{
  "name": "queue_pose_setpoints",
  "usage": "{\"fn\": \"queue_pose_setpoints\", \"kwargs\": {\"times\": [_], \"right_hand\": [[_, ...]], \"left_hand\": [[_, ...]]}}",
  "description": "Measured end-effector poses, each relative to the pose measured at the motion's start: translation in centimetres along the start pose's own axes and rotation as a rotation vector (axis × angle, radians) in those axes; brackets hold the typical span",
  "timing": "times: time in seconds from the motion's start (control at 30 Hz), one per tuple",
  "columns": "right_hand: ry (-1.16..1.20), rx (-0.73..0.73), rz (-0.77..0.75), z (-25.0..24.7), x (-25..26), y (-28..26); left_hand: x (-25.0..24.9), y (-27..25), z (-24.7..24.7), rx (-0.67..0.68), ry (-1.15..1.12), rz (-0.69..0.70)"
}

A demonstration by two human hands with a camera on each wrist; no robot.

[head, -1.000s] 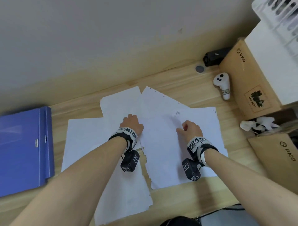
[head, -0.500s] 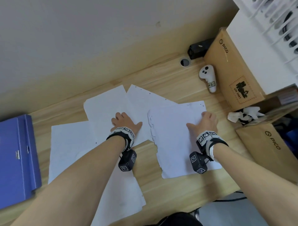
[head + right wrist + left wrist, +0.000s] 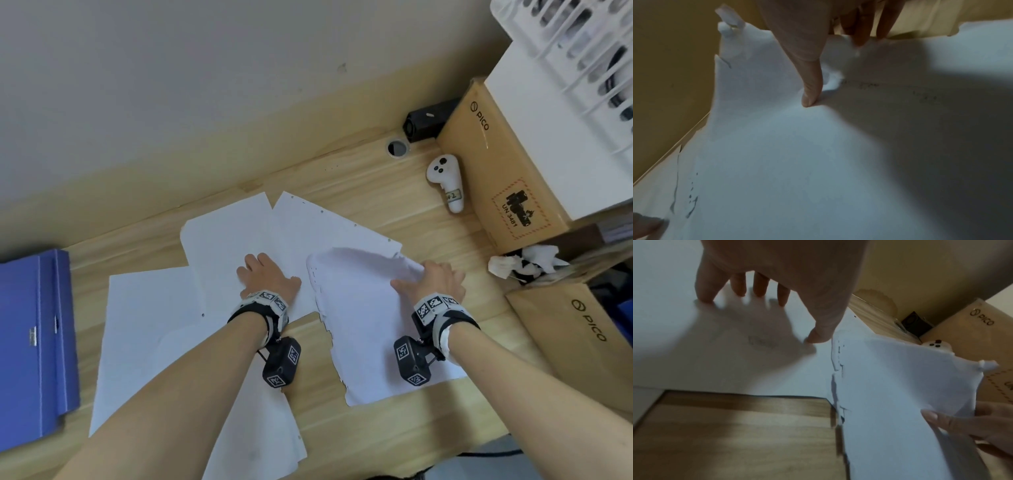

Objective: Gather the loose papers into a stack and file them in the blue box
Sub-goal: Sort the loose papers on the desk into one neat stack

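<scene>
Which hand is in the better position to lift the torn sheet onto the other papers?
The right hand. It already pinches the raised far corner of the torn sheet, thumb on top. The left hand lies flat on the other papers, holding them down.

A wooden desk (image 3: 359,192) runs under a pale wall (image 3: 205,85); beyond the right hand's fingers lies a white controller (image 3: 445,181) with dark buttons and a small label, just beside a brown carton (image 3: 507,178) printed PICO; behind the controller, a round cable hole (image 3: 397,148) and a small black box (image 3: 428,120) against the wall; right of those fingers, crumpled white tissue (image 3: 524,263) sits above a second PICO carton (image 3: 575,342); a white wire rack (image 3: 575,51) stands at the far right.
</scene>
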State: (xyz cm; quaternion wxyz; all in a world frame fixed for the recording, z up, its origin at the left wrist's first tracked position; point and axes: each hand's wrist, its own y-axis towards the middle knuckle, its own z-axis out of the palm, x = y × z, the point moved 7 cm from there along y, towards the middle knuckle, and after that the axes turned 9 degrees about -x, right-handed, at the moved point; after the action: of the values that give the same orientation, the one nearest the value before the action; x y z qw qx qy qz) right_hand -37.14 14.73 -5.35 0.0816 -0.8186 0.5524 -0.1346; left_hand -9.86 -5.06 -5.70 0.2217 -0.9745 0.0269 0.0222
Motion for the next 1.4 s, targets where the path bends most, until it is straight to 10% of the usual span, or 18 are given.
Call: {"fn": "queue_pose_setpoints", "kwargs": {"times": [0.33, 0.47, 0.63, 0.8, 1.07, 1.4], "right_hand": [[0.436, 0.000, -0.009, -3.7, 1.1, -2.5], [0.503, -0.200, -0.149, -9.9, 3.1, -3.5], [0.599, -0.419, -0.369, -16.9, 5.5, -6.3], [0.629, -0.446, -0.538, -19.0, 7.7, -10.7], [0.408, -0.098, -0.662, -8.8, 11.5, -15.1], [0.109, 0.326, -0.679, 5.5, 11.0, -18.0]], "left_hand": [[3.7, -2.6, 2.1, 0.053, -0.003, 0.348], [5.2, -5.1, 3.8, 0.170, 0.176, 0.441], [4.6, -6.5, 3.1, 0.005, 0.181, 0.525], [5.1, -6.7, 0.8, -0.008, -0.111, 0.484], [8.9, -7.4, -8.6, -0.352, -0.886, 0.147], [14.9, -8.2, -11.6, -0.471, -1.128, -0.009]]}}
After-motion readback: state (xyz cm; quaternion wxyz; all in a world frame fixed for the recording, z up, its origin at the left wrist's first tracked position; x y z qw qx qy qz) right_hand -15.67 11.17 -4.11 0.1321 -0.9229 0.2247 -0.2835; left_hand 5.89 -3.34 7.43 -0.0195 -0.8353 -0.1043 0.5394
